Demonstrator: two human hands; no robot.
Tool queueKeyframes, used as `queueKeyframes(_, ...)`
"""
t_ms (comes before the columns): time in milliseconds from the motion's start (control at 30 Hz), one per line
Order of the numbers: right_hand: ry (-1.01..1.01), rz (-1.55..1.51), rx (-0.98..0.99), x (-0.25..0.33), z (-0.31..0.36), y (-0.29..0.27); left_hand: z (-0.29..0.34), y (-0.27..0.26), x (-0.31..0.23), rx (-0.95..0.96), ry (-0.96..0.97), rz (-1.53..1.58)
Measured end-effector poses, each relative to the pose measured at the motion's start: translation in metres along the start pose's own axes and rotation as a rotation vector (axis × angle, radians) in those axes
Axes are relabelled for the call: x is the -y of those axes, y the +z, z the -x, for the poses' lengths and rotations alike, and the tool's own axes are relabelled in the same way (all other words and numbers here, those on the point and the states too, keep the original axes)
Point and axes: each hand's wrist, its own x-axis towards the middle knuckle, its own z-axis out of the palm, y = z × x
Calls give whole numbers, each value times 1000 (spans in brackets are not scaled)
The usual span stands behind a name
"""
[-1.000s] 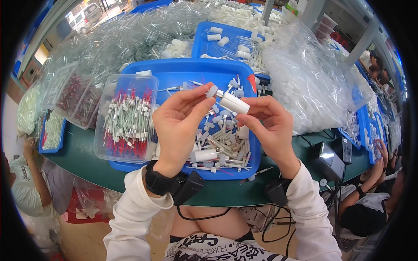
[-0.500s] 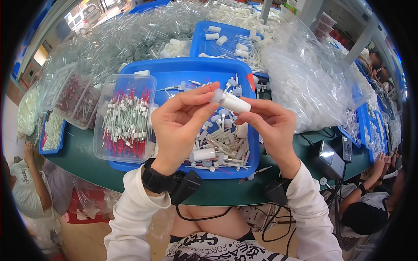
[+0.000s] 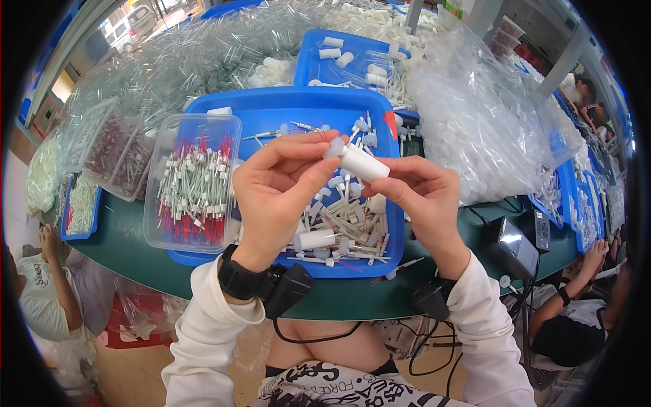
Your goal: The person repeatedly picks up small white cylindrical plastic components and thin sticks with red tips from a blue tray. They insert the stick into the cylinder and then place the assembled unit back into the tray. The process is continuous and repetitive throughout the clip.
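Above a blue tray, my two hands hold one small assembly between them. My left hand pinches a translucent plastic cap between thumb and fingertips, with thin red wires sticking out near it. My right hand is closed on the far end of a white plastic cylinder. The cap sits against the cylinder's upper left end; how deep it goes in cannot be seen. Under my hands, the tray holds loose capped white stems and another white cylinder.
A clear box of red-wired white parts overlaps the tray's left side. Behind stand a second blue tray and heaps of clear plastic tubes. A bag of white pieces and a black adapter lie right. Co-workers sit either side.
Both hands have shifted very slightly, still gripping the cap and cylinder. The cylinder's position between my fingers looks nearly the same.
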Motion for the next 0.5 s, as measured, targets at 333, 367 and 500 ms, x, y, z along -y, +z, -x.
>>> queueKeyframes(333,-25,-4,-92,0,3,8,2,7,-4,72,36,29)
queueKeyframes(367,-37,17,-105,2,4,8,2,8,-5,71,19,65)
queueKeyframes(500,-121,118,-104,-1,6,7,1,8,-2,89,-47,76)
